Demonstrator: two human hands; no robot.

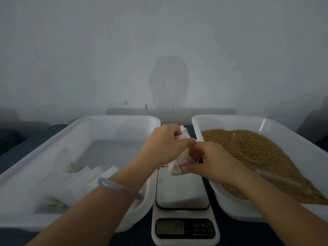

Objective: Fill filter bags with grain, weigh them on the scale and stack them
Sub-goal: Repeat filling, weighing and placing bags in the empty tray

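Scale sits centred in front of the person, taken as reference. Its display is at the near edge; the reading is too blurred to tell. The platform carries nothing.

Left of the scale, near end: a bangle on the left wrist, which crosses the left tray. Flat bags lie overlapped in that tray's near part. Judgement: this is the stacking place, kept on the side away from the loose grain.

Above the scale's far end: one filter bag is held in the air between both hands, clear of the platform. Left hand grips the upper part, fingers curled round the crumpled top. Right hand pinches the lower part between thumb and curled fingers. Both are clenched on the bag, none released. Judgement: the two-handed hold suits closing or folding the mouth before weighing, done over the scale so the set-down is short. Whether the bag has grain in it cannot be told.

Right of the scale: the right tray holds the grain, heaped toward its right side, with a scoop handle lying in it, within the right hand's reach.

Beyond the scale: dark surface, then a plain wall.
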